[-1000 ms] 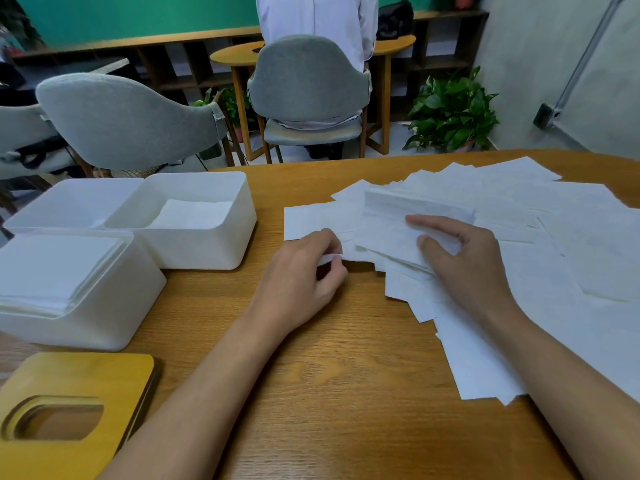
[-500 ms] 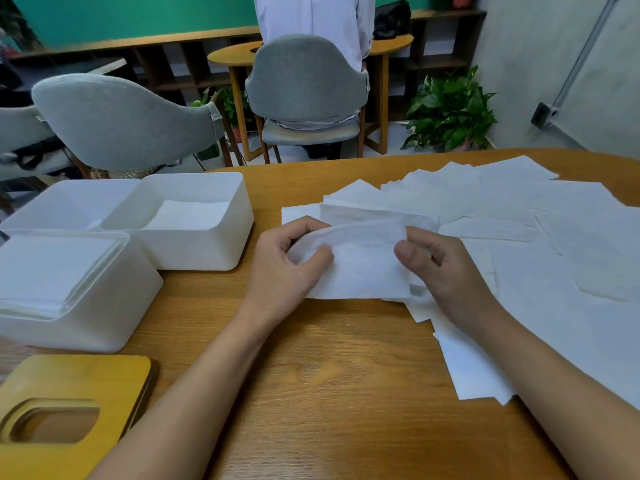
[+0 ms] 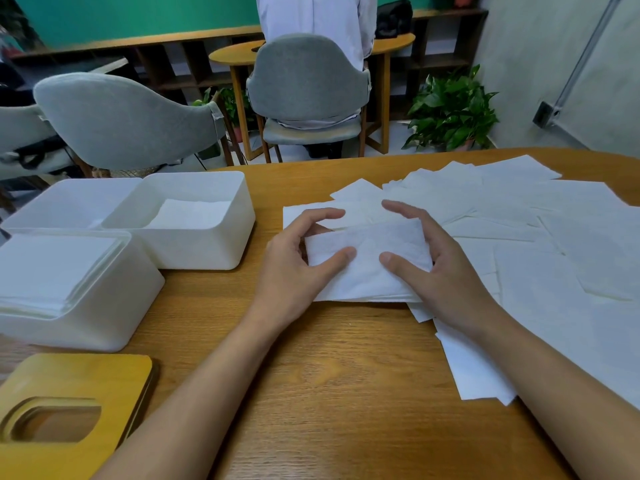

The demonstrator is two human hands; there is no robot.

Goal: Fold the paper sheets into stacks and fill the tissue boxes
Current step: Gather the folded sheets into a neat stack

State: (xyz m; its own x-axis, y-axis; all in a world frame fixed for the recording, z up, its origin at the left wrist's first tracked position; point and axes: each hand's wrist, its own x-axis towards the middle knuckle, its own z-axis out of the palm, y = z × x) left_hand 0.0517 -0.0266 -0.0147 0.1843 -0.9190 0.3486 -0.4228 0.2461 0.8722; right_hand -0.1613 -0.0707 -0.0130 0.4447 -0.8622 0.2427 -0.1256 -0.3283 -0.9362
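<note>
Ok so the folded sheet (image 3: 367,271) sits mid-table (image 3: 329,393), right in front of the person. It lies on the near edge of the loose sheets (image 3: 519,244), which fan out toward 2 and 3 o'clock.

The left hand (image 3: 294,271) has the sheet's 9 o'clock end and the right hand (image 3: 440,271) the 3 o'clock end. Both thumbs are down on the top face and the fingers curve round the far edge, so it's a light pinch at each end. Can't tell if the index fingertips actually touch the paper.

What I'd worry about:
- This stuff looks thin and floppy. Uneven thumb pressure would probably leave the crease crooked and the edges out of line, and then the stack gets lumpy.
- The sheet overlaps the ones under it, so lifting it could drag a second one along or shove the pile around.
- A hard tug at both ends could tear it.
- The near box (image 3: 86,327) at 9 o'clock already looks full to the rim. Add more and the wooden lid (image 3: 86,375) at 7 o'clock may not seat. The far box (image 3: 207,251) at 10 o'clock, with only a low layer inside, looks like the safer place for it.
</note>
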